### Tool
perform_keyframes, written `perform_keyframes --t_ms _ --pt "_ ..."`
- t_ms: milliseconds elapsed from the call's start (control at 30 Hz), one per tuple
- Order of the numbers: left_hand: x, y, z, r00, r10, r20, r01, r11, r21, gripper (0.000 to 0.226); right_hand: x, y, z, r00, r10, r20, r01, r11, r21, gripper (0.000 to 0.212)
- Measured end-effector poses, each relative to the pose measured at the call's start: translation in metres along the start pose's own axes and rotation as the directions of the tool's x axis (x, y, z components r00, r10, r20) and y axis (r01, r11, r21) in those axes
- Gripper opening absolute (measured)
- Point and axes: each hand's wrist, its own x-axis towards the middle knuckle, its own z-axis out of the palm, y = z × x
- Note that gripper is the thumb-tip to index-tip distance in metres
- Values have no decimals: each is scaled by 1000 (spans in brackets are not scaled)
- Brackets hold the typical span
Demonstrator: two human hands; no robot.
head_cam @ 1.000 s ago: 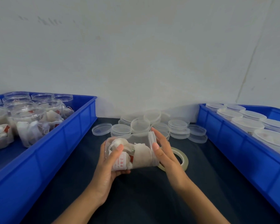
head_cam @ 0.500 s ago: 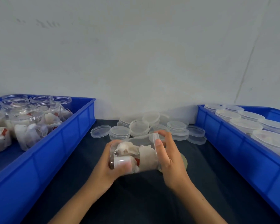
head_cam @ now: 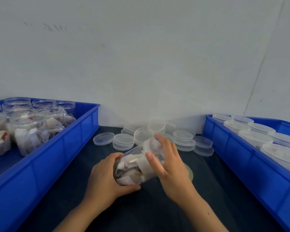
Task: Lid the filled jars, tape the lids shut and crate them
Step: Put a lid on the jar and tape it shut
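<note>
Both hands hold one clear jar (head_cam: 134, 166) tipped sideways. Left hand (head_cam: 104, 180) fingers wrap its bottom; right hand (head_cam: 169, 163) fingers curl around its lid end. No words can be read.

Jar (head_cam: 134, 166) between my hands, crate of open jars (head_cam: 70, 148) to my left, crate of lidded jars (head_cam: 241, 156) right, loose lids (head_cam: 123, 141) behind.

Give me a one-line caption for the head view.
Both hands, left and right, hold a filled, lidded jar tilted between two blue crates.
</note>
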Motion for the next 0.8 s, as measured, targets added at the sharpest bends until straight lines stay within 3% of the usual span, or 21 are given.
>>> perform_keyframes --t_ms 67,133,233,300,400,467,533,600,667,700,800 --pt "0 0 1 998 -39 -49 40 999 35 84 3 2 -1 1000 8 1 -8 997 78 65" --pt "0 -1 2 989 -110 -95 115 992 51 77 3 13 -3 997 67 -27 -66 997 48 51" --pt "1 -5 5 968 -214 -129 227 969 101 75 -1 36 -9 982 187 -19 -185 948 -259 57" --pt "2 -9 6 958 -263 -111 280 943 179 76 -6 46 -11 949 312 56 -276 899 -339 63" --pt "3 -12 6 941 -332 -65 338 914 225 79 -11 48 -6 937 338 89 -238 803 -547 40" --pt "3 -9 7 941 -332 -66 338 920 200 84 -11 47 -3 956 285 67 -192 785 -588 22" --pt "1 -1 7 927 -333 -172 335 942 -17 92 -11 44 -2 959 278 47 -207 807 -554 12" --pt "-3 8 5 875 -288 -389 205 948 -242 95 -11 44 -3 939 343 -13 -323 870 -373 8" --pt "-6 14 1 814 -73 -576 -5 991 -134 75 -12 38 -3 900 434 -35 -436 895 -94 12" --pt "-9 16 0 797 18 -604 -81 994 -78 63 -11 35 -2 896 443 -31 -444 896 -19 19" --pt "-13 22 2 809 202 -552 -231 973 17 40 -11 29 7 906 422 -26 -422 906 -22 45"
